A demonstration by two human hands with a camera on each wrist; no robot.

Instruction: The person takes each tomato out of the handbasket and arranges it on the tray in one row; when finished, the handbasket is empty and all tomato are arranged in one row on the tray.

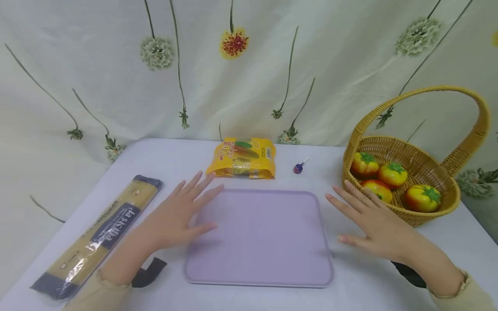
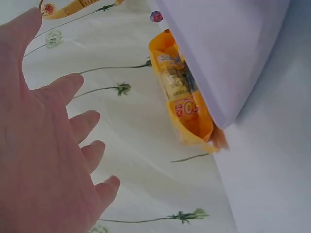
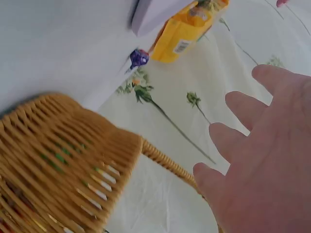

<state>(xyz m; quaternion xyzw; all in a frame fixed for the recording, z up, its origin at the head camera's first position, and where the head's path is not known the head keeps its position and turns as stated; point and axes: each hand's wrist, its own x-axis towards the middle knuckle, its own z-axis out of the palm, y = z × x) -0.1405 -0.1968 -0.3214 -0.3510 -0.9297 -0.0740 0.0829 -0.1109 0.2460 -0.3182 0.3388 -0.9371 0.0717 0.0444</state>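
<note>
My left hand (image 1: 177, 216) hovers with spread fingers over the left edge of a lilac tray (image 1: 260, 237), holding nothing. To its left lies a long clear pack of spaghetti (image 1: 103, 233) with dark blue ends. My right hand (image 1: 375, 222), fingers also spread and holding nothing, is between the tray and a wicker basket (image 1: 451, 207). It overlaps the basket's front rim in the head view. Several red-and-yellow fruits with green tops (image 1: 392, 175) sit in the basket. Behind the tray are a yellow snack bag (image 1: 245, 157) with mango pictures and a purple-wrapped lollipop (image 1: 298, 168).
A white-covered table (image 1: 280, 298) carries everything. Behind it hangs a pale cloth (image 1: 241, 95) printed with flowers. The basket's tall arched handle (image 1: 439, 88) rises at the back right. Dark straps (image 1: 149, 272) show beneath both wrists.
</note>
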